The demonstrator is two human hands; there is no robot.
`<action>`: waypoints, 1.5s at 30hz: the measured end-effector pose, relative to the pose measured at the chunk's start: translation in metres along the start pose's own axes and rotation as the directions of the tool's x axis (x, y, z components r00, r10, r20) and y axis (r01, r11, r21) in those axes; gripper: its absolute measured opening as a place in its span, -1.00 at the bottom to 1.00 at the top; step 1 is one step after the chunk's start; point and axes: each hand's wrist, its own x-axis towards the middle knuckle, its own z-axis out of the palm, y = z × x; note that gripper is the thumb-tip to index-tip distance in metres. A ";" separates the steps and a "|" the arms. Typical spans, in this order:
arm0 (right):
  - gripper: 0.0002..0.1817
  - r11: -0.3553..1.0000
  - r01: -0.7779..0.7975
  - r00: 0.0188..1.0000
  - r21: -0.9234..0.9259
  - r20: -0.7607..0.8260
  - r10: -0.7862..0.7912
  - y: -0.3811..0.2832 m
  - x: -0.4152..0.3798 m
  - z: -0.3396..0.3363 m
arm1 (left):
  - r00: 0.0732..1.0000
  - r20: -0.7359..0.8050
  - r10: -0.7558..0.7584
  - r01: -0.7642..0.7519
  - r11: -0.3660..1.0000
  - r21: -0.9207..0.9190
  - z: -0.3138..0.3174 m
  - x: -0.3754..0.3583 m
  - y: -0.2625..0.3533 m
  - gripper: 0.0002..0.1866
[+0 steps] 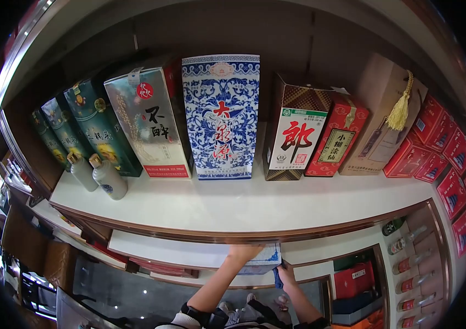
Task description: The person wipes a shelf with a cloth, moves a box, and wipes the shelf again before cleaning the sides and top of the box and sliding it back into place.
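Below the upper shelf, my left hand (pixel 245 252) holds a blue-and-white box (pixel 266 256) near its upper end; the shelf edge hides part of the fingers. My right hand (pixel 285 272) is closed on a dark blue cloth (pixel 278 278) at the box's right side. Above them, on the white shelf (pixel 233 205), stands a tall blue-and-white patterned box (pixel 222 118). A silver box (pixel 148 120) is to its left, and a box with a white label (pixel 297 134) is to its right.
Green boxes (pixel 98 123) and two small grey bottles (pixel 109 178) stand at the left. At the right are a red box (pixel 336 137), a paper bag with a tassel (pixel 378 120) and stacked red boxes (pixel 430 126). Bottles (pixel 411 263) line the lower right.
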 end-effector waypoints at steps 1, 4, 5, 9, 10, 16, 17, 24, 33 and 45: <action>-0.71 1.000 -0.001 1.000 -0.001 0.001 0.001 0.002 0.001 0.001 | 1.000 0.001 -0.001 0.001 1.000 0.000 -0.005 0.002 0.003 -0.69; -0.75 0.995 0.096 0.994 0.030 -0.056 -0.094 0.008 0.004 0.004 | 0.988 0.018 -0.154 0.155 0.986 -0.060 -0.017 0.005 0.008 -0.72; -0.74 0.995 0.090 0.994 0.039 -0.059 -0.087 0.008 0.004 0.004 | 0.986 -0.009 -0.167 0.166 0.985 -0.041 -0.016 0.004 0.007 -0.72; -0.73 0.999 0.005 1.000 -0.037 -0.003 -0.005 0.009 0.004 0.001 | 0.973 -0.111 -0.202 0.210 0.975 0.069 -0.018 0.004 0.013 -0.70; -0.73 0.999 0.003 1.000 -0.038 -0.004 -0.004 0.008 0.004 0.002 | 0.973 -0.110 -0.203 0.211 0.975 0.068 -0.023 0.004 0.017 -0.70; -0.70 0.954 0.186 0.968 -0.236 -0.123 -0.219 -0.018 -0.013 0.015 | 0.927 0.088 -0.365 0.364 0.931 0.023 -0.039 0.006 0.043 -0.54; -0.69 0.956 0.166 0.974 -0.241 -0.110 -0.197 -0.018 -0.012 0.015 | 0.941 0.040 -0.337 0.334 0.940 0.072 -0.030 0.004 0.043 -0.50; -0.68 0.896 0.164 0.970 -0.412 -0.100 -0.223 -0.012 -0.008 0.016 | 0.873 0.362 -0.327 0.340 0.940 0.028 -0.004 0.007 0.048 -0.18; -0.73 0.917 0.177 0.969 -0.356 -0.103 -0.227 -0.014 -0.009 0.019 | 0.957 0.052 -0.286 0.289 0.955 -0.071 -0.018 0.014 0.056 -0.68; -0.72 0.986 0.164 0.971 -0.015 -0.172 -0.164 -0.005 -0.011 0.012 | 0.997 -0.066 -0.029 0.015 0.980 -0.197 -0.013 0.018 0.040 -0.68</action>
